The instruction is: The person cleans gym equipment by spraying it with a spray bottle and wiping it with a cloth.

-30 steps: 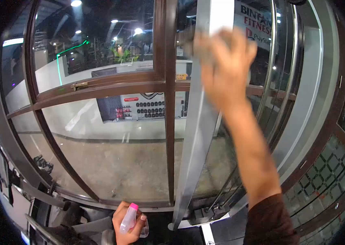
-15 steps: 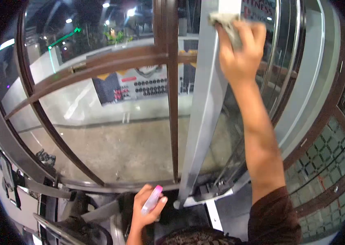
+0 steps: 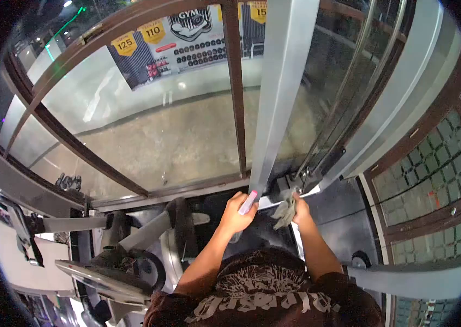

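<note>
My left hand (image 3: 236, 215) is closed round a bottle with a pink-and-clear top (image 3: 248, 201), whose lower part shows below the palm. To its right, my right hand (image 3: 301, 210) grips a crumpled greyish cloth (image 3: 283, 213) that hangs from the fingers. Both hands are low in front of my body, close together but apart. Beyond them rises a grey metal post (image 3: 279, 98), and neither hand touches its upper part.
Brown-framed glass panes (image 3: 236, 82) stand ahead, with a gym poster (image 3: 192, 38) behind them. Exercise equipment (image 3: 116, 278) is at the lower left. A brown door with patterned glass (image 3: 427, 180) stands on the right.
My right hand has come down from high on the grey post with the cloth. My left hand has moved up and right with the bottle. The view has tilted downward.
</note>
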Available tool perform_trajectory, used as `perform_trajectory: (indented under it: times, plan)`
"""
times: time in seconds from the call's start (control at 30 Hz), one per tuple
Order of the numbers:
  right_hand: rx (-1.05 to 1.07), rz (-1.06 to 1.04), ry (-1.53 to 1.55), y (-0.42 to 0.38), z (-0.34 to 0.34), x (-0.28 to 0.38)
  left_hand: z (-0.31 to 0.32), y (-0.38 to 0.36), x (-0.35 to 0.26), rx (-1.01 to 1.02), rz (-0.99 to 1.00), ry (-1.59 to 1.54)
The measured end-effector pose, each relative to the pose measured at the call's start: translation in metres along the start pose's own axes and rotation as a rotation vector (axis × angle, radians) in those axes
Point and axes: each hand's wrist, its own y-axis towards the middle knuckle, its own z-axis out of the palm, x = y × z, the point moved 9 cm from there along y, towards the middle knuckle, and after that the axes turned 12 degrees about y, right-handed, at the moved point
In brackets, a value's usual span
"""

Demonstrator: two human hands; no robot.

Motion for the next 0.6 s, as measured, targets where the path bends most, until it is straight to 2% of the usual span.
perform_trajectory:
  times: [0.03,0.07,0.1,0.13,0.17,0.23,0.3,0.37,0.43,0.47,0.5,0.57,0.6]
  plan:
    - [-0.048,0.155,0.084,0.020,-0.046,-0.032,0.000,-0.002,0.002,0.005,0.007,0.040]
    - [-0.038,0.123,0.075,0.016,-0.062,-0.049,-0.005,-0.006,0.000,-0.005,0.006,0.038]
    - [-0.026,0.093,0.063,0.012,-0.066,-0.065,-0.012,-0.011,-0.003,-0.018,0.003,0.036]
    - [-0.049,0.226,0.051,0.010,-0.058,-0.084,-0.019,-0.016,-0.003,-0.037,0.010,0.029]
    - [-0.027,0.167,0.004,0.011,-0.046,-0.091,-0.027,-0.023,-0.003,-0.055,0.016,0.023]
    - [-0.085,0.205,-0.034,0.016,-0.018,-0.106,-0.042,-0.038,0.000,-0.077,0.018,0.014]
    - [0.037,0.242,0.049,0.035,0.025,-0.113,-0.055,-0.053,0.004,-0.088,0.011,0.004]
    - [0.027,0.059,0.020,0.070,0.054,-0.099,-0.064,-0.067,0.009,-0.083,-0.005,0.023]
    - [-0.001,-0.036,0.022,0.075,0.097,-0.077,-0.073,-0.082,0.015,-0.079,-0.056,0.056]
    - [0.018,-0.014,0.115,0.094,0.112,-0.068,-0.079,-0.089,0.016,-0.131,0.017,0.077]
    - [0.035,0.010,0.207,0.115,0.126,-0.060,-0.082,-0.095,0.027,-0.131,-0.034,0.045]
    - [0.034,0.018,0.244,0.082,0.168,-0.041,-0.086,-0.112,0.049,-0.125,-0.146,-0.026]
    - [0.026,0.043,0.235,0.040,0.196,-0.038,-0.091,-0.119,0.056,-0.127,-0.210,-0.038]
